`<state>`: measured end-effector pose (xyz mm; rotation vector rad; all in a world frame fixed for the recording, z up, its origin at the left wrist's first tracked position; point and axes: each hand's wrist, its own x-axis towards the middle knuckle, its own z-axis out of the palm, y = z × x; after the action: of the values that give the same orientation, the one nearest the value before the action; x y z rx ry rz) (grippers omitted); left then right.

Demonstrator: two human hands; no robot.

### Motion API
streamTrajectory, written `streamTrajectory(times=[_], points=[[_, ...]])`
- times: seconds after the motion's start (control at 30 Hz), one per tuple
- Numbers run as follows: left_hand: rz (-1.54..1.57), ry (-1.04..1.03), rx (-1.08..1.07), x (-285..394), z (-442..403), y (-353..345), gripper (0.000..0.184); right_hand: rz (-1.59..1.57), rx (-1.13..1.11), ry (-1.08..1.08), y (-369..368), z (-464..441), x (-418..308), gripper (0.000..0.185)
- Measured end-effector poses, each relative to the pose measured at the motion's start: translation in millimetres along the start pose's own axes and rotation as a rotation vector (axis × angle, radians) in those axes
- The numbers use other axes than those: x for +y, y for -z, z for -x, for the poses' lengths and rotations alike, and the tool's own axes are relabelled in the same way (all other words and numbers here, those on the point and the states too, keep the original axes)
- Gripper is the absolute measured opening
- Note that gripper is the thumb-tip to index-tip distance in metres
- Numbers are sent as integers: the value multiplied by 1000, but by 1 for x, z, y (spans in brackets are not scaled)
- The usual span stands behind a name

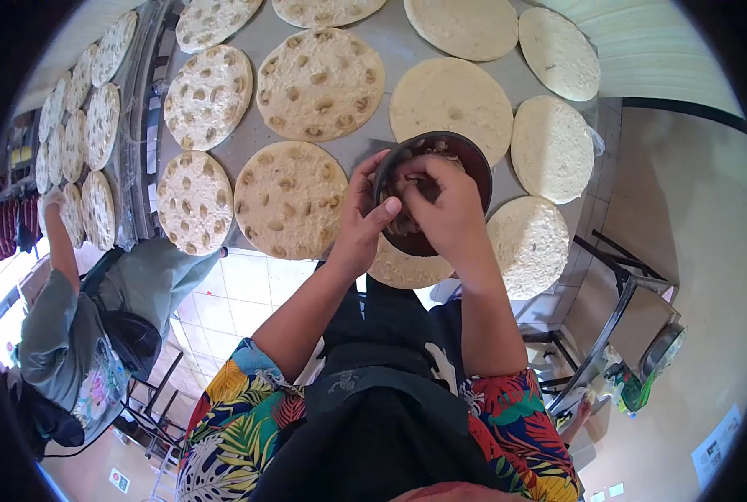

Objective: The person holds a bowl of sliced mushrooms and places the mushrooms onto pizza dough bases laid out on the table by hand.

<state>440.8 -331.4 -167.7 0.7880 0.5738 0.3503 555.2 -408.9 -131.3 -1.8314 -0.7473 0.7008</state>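
My left hand [363,213] grips the near-left rim of a dark round bowl [476,159] with a reddish-brown inside, its thumb over the edge. Inside the bowl lie brownish pieces that look like sliced mushrooms. My right hand [450,205] reaches into it with bent, closed fingers; whatever they hold is hidden among the pieces. The bowl is over the table's near edge, partly covering a pizza base [411,272]. Just beyond it lies a pale pizza base [453,92] with a single slice near its middle. To the left, a pizza [290,188] carries cheese and several slices.
More slice-topped pizzas [321,84] cover the left of the metal table [244,125]; cheese-covered bases [552,151] line its right side. Further left, another person [81,335] reaches over a second table of pizzas [102,125]. A chair-like metal frame [620,259] stands at right.
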Motion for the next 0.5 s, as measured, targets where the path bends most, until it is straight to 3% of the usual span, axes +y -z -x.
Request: streamTrajectory(times=[0.03,0.1,0.3,0.47,0.5], points=[[18,10,6,1,-1,1,73,3,-6,3,3,-1,-2,20],[40,15,28,2,-2,3,73,-479,-79,-349,10,-4,-6,13],[121,46,73,4,-5,13,70,-957,-119,-417,30,-14,-2,11],[129,34,81,10,-3,29,70,-961,-41,-341,62,-25,7,13],[173,39,94,11,0,34,71,-763,78,-307,70,-31,10,13]])
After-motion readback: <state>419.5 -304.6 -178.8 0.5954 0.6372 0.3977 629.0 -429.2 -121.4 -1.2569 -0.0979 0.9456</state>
